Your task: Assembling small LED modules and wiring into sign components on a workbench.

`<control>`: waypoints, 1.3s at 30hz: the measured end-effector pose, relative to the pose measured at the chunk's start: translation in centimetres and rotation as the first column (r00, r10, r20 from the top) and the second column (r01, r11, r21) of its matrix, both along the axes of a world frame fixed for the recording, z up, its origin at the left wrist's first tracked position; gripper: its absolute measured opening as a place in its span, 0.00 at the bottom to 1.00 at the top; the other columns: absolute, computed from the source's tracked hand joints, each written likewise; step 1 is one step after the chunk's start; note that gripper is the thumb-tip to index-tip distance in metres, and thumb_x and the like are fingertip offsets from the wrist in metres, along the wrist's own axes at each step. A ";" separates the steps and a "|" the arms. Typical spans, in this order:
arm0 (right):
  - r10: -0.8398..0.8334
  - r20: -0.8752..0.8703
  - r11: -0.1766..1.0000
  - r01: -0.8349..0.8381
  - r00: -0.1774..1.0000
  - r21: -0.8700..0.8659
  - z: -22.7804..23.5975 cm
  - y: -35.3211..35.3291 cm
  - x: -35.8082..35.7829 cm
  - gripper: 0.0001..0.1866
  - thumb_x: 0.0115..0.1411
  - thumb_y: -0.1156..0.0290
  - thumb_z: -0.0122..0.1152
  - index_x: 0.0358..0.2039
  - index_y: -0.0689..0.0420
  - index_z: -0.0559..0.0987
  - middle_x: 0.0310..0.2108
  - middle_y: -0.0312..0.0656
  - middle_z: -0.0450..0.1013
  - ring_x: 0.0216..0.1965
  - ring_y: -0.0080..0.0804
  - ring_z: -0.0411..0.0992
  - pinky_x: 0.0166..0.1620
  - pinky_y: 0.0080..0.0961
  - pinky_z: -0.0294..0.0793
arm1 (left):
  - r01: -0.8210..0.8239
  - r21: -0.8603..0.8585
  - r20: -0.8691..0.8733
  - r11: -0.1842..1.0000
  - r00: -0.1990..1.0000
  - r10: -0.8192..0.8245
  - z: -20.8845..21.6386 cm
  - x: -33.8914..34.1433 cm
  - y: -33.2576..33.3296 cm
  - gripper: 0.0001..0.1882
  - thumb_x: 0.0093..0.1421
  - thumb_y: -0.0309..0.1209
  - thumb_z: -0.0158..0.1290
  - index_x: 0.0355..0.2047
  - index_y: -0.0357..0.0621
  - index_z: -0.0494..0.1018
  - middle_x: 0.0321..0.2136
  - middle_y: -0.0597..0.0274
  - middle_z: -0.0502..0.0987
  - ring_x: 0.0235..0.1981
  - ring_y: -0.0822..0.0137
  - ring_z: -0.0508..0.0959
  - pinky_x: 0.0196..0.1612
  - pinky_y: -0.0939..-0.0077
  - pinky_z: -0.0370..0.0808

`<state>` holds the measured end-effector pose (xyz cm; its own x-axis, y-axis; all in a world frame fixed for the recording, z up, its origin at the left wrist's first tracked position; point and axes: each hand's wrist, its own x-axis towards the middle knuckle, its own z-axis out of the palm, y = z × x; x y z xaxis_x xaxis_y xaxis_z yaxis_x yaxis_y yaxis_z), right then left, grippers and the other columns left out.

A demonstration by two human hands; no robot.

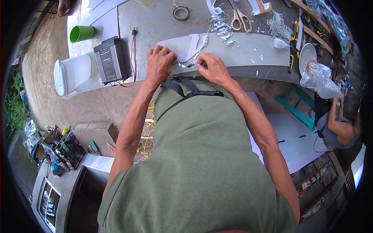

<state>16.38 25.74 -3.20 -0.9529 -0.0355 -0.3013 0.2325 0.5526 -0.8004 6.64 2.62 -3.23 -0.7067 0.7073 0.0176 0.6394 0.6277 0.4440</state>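
Observation:
At the table's near edge, my left hand (160, 64) is closed, its fingertips pinched at one end of a small white-and-blue LED module (181, 65) on a thin wire. My right hand (213, 69) is closed too, its thumb and forefinger pinching what looks like the wire's other end. A small dark piece (190, 65) hangs between the hands. Just beyond them lies a white curved letter-shaped piece (193, 47), with a white wire running over it. It rests on a grey curved sheet (248, 50). The exact grip at the fingertips is too small to make out.
Scissors (240, 20), a tape roll (181, 13) and tangled LED strings (222, 28) lie beyond. A black boxed battery (110, 60), green cup (81, 34) and white container (74, 73) stand left. A green stool (297, 106) and another person (338, 124) are at right.

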 end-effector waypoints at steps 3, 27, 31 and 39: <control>-0.082 -0.016 0.989 0.080 0.996 -0.122 0.1 0.2 0.0 0.07 0.57 0.75 0.66 0.35 0.61 0.78 0.30 0.44 0.78 0.31 0.36 0.77 0.37 0.32 0.76 | 0.019 0.007 0.096 1.000 0.995 -0.020 -0.3 0.2 -1.0 0.10 0.52 0.25 0.64 0.37 0.48 0.80 0.38 0.66 0.79 0.46 0.59 0.74 0.47 0.60 0.69; -0.307 0.159 0.904 0.340 0.938 -0.259 -1.1 1.4 -2.1 0.09 0.65 0.73 0.62 0.43 0.63 0.82 0.35 0.43 0.82 0.33 0.26 0.81 0.35 0.24 0.82 | 0.144 0.201 0.170 0.969 0.969 -0.179 -2.0 -1.3 4.6 0.24 0.52 0.33 0.68 0.50 0.49 0.80 0.39 0.60 0.79 0.43 0.57 0.77 0.48 0.63 0.75; -0.395 0.304 0.735 0.497 0.867 -0.461 -2.6 2.3 -2.0 0.10 0.70 0.73 0.56 0.45 0.65 0.81 0.36 0.44 0.82 0.34 0.26 0.81 0.32 0.22 0.83 | 0.101 0.196 0.214 0.975 0.966 -0.143 -2.3 -1.2 4.7 0.23 0.52 0.32 0.68 0.50 0.50 0.81 0.37 0.62 0.80 0.42 0.58 0.78 0.47 0.63 0.76; -0.201 0.497 0.690 0.482 0.844 -0.539 -0.2 4.3 -3.5 0.15 0.66 0.77 0.58 0.51 0.67 0.77 0.41 0.46 0.80 0.37 0.30 0.81 0.34 0.25 0.82 | 0.063 0.220 0.281 0.973 0.952 -0.125 -2.3 -1.5 4.9 0.24 0.50 0.31 0.68 0.50 0.52 0.81 0.33 0.66 0.81 0.39 0.60 0.78 0.45 0.64 0.76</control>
